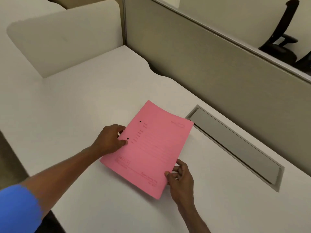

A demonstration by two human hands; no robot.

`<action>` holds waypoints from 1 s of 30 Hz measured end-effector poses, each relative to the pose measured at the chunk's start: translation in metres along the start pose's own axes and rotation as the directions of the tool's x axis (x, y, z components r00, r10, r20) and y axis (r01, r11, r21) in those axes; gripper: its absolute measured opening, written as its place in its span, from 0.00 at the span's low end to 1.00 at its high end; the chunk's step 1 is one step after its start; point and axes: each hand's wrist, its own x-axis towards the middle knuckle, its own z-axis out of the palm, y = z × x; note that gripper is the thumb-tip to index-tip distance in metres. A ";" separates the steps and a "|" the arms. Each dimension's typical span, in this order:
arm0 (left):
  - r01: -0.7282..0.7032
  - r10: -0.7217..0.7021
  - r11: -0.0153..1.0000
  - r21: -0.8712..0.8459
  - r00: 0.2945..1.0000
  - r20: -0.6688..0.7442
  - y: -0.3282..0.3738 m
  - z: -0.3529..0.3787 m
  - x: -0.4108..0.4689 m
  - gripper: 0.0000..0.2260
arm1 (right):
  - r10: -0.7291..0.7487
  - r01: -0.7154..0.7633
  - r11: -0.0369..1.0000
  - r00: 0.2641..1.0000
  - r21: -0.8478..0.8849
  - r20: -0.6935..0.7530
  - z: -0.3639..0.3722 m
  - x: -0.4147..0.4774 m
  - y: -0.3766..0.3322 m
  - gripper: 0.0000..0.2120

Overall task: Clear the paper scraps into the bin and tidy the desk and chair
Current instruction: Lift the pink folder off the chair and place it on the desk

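- Folder, centre of the frame: pink card or thin paperboard, matt, smooth, with faint dark print and two punched holes.
- Desk: off-white top, smooth with a dull sheen, like laminate.
- Cable flap, right of the frame: grey, smooth, satin; metal or plastic cannot be told.
- Partition, upper right: beige, matt, cloth-like.
- Screen, upper left: cream, smooth, matt.
- Chair, far upper right: black, dull.
- Sleeve, lower left: blue cloth.

Soft, dim, warm overhead light is falling evenly, no glare. Faint shadows are sitting under the pink folder. Wide-angle lens is bending edges; whole frame is reading slightly blurred.
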 end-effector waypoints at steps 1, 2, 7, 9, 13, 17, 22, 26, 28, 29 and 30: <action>-0.003 0.003 1.000 0.006 1.000 0.002 0.006 0.003 0.016 0.22 | 0.005 -0.005 1.000 1.000 -0.004 -0.003 -0.001 0.013 -0.001 0.26; -0.005 0.005 1.000 0.012 1.000 0.005 0.011 0.006 0.031 0.22 | 0.011 -0.012 1.000 1.000 -0.008 -0.010 -0.002 0.027 -0.003 0.26; -0.030 0.030 0.995 0.095 1.000 0.000 0.032 0.016 0.100 0.24 | 0.006 -0.007 1.000 0.998 -0.022 -0.059 -0.001 0.090 -0.015 0.26; -0.036 0.039 0.991 0.130 0.999 -0.024 0.039 0.019 0.123 0.25 | 0.009 -0.010 1.000 0.997 -0.011 -0.074 0.002 0.111 -0.020 0.25; -0.058 0.068 0.983 0.174 0.996 -0.057 0.048 0.023 0.161 0.24 | 0.002 -0.005 1.000 0.994 -0.022 -0.112 0.011 0.147 -0.031 0.23; -0.075 0.095 0.971 0.225 0.992 -0.078 0.058 0.023 0.192 0.24 | -0.040 0.024 0.996 0.983 -0.088 -0.180 0.021 0.175 -0.043 0.19; -0.081 0.111 0.954 0.290 0.990 -0.091 0.069 0.027 0.223 0.25 | -0.069 0.034 0.986 0.973 -0.162 -0.221 0.030 0.205 -0.057 0.13; -0.063 0.105 0.945 0.322 0.988 -0.115 0.078 0.035 0.236 0.25 | -0.083 0.026 0.973 0.966 -0.231 -0.243 0.036 0.215 -0.061 0.16; -0.047 0.094 0.939 0.339 0.988 -0.123 0.080 0.038 0.240 0.26 | -0.107 0.034 0.964 0.958 -0.265 -0.267 0.038 0.216 -0.060 0.18; -0.039 0.089 0.938 0.343 0.988 -0.129 0.081 0.040 0.242 0.26 | -0.120 0.037 0.958 0.953 -0.286 -0.278 0.038 0.216 -0.060 0.18; -0.032 0.083 0.938 0.346 0.987 -0.135 0.082 0.042 0.244 0.26 | -0.129 0.037 0.951 0.950 -0.308 -0.283 0.039 0.217 -0.060 0.18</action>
